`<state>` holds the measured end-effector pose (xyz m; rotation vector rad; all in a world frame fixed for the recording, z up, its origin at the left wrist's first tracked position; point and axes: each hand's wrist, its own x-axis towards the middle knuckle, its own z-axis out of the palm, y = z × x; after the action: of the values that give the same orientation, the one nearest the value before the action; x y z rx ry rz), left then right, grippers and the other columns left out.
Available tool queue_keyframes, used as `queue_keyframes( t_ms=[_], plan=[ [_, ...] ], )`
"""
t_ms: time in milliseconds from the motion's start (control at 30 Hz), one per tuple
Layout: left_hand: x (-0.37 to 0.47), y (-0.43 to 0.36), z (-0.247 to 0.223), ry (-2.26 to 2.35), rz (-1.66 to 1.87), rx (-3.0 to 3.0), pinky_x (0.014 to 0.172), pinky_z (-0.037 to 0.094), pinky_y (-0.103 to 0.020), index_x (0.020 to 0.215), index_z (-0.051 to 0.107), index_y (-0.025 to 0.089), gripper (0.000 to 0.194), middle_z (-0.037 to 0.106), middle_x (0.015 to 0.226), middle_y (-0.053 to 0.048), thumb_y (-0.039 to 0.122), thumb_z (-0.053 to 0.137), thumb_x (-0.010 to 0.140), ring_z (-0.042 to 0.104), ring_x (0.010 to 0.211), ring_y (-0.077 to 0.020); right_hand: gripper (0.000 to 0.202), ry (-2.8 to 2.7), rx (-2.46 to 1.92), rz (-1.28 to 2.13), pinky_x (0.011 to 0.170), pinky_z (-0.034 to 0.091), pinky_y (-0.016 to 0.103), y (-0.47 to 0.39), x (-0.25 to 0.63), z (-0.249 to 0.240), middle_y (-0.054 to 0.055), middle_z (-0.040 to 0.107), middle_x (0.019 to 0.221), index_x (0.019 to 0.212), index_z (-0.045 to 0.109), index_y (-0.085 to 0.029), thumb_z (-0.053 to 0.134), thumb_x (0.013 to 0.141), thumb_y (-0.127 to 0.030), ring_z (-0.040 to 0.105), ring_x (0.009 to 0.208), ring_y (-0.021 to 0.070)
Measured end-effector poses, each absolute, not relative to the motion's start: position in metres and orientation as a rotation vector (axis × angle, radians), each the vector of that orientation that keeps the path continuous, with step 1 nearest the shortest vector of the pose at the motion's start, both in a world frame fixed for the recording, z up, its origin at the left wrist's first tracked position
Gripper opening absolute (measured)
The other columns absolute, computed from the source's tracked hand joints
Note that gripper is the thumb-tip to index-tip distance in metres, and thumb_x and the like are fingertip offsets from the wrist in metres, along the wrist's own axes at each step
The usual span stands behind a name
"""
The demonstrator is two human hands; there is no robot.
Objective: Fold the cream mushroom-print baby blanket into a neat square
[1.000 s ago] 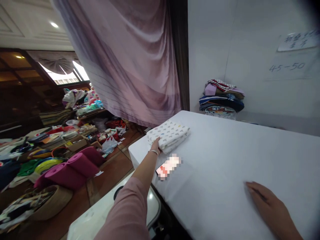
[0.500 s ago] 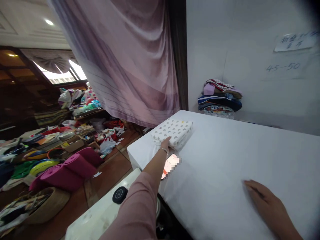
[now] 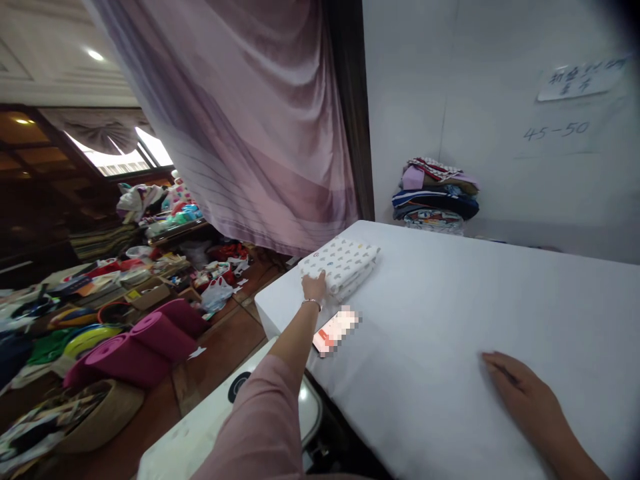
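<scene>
A folded white cloth with a small grey print (image 3: 345, 260) lies near the far left corner of the white-covered table (image 3: 440, 320). At its near left edge is my left hand (image 3: 315, 285), fingers apart and touching the cloth without visibly gripping it. Just below the cloth, a phone with a lit, partly pixelated screen (image 3: 333, 333) lies on the table. My right hand (image 3: 525, 393) rests low at the right of the table, its fingers loosely curled together. Nothing shows in it.
Behind the table a stack of folded clothes (image 3: 435, 197) stands against the white wall. A pink curtain (image 3: 260, 120) hangs at the far left. Left of the table are a white surface with a round black object (image 3: 239, 387), rolled magenta mats (image 3: 130, 353) and a basket (image 3: 110, 420).
My left hand has shifted left along the near edge of the cloth, and its fingers now show more. The right hand has barely moved. The view has shifted slightly.
</scene>
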<state>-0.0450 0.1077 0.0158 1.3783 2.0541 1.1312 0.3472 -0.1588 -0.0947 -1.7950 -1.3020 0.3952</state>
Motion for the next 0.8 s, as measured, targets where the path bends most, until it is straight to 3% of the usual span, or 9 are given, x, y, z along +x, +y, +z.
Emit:
queue_keyframes(
  t_ms=[100, 233, 400, 567, 800],
  plan=[
    [-0.044, 0.091, 0.015, 1.96, 1.104, 1.839, 0.105, 0.028, -0.035, 0.125, 0.044, 0.016, 0.057, 0.042, 0.135, -0.013, 0.044, 0.057, 0.078, 0.036, 0.127, -0.0237, 0.033, -1.297, -1.803, 0.416, 0.098, 0.041, 0.046, -0.159, 0.347, -0.094, 0.001, 0.066, 0.107, 0.091, 0.068, -0.032, 0.05, 0.071, -0.05, 0.056, 0.108, 0.0279],
    [-0.042, 0.08, 0.012, 1.697, 0.656, 2.474, 0.106, 0.026, -0.037, 0.124, 0.048, 0.02, 0.057, 0.045, 0.135, -0.008, 0.043, 0.063, 0.073, 0.037, 0.125, -0.024, 0.034, -1.235, -1.817, 0.462, 0.098, 0.04, 0.045, -0.161, 0.344, -0.09, 0.002, 0.063, 0.112, 0.093, 0.068, -0.031, 0.051, 0.071, -0.05, 0.055, 0.108, 0.0271],
    [-0.041, 0.086, 0.021, 1.848, 0.371, 2.439, 0.103, 0.029, -0.039, 0.128, 0.043, 0.021, 0.056, 0.044, 0.136, -0.008, 0.037, 0.06, 0.076, 0.036, 0.126, -0.0234, 0.039, -1.132, -1.85, 0.509, 0.096, 0.041, 0.045, -0.166, 0.337, -0.072, 0.004, 0.064, 0.111, 0.093, 0.068, -0.026, 0.052, 0.069, -0.051, 0.056, 0.106, 0.0279],
    [-0.04, 0.097, 0.031, 1.765, 0.174, 2.415, 0.097, 0.036, -0.032, 0.127, 0.044, 0.023, 0.071, 0.044, 0.136, -0.006, 0.034, 0.072, 0.063, 0.037, 0.126, -0.0236, 0.038, -1.122, -1.862, 0.462, 0.097, 0.04, 0.043, -0.168, 0.335, -0.069, 0.003, 0.065, 0.108, 0.09, 0.068, -0.025, 0.053, 0.067, -0.051, 0.057, 0.105, 0.026],
    [-0.035, 0.107, 0.047, 1.901, 0.248, 2.248, 0.083, 0.043, -0.033, 0.12, 0.048, 0.016, 0.048, 0.061, 0.11, -0.013, 0.043, 0.053, 0.081, 0.057, 0.102, -0.0263, 0.037, -1.106, -1.88, 0.423, 0.096, 0.041, 0.041, -0.169, 0.334, -0.074, 0.004, 0.066, 0.104, 0.089, 0.068, -0.023, 0.053, 0.068, -0.05, 0.058, 0.102, 0.0243]
  ],
)
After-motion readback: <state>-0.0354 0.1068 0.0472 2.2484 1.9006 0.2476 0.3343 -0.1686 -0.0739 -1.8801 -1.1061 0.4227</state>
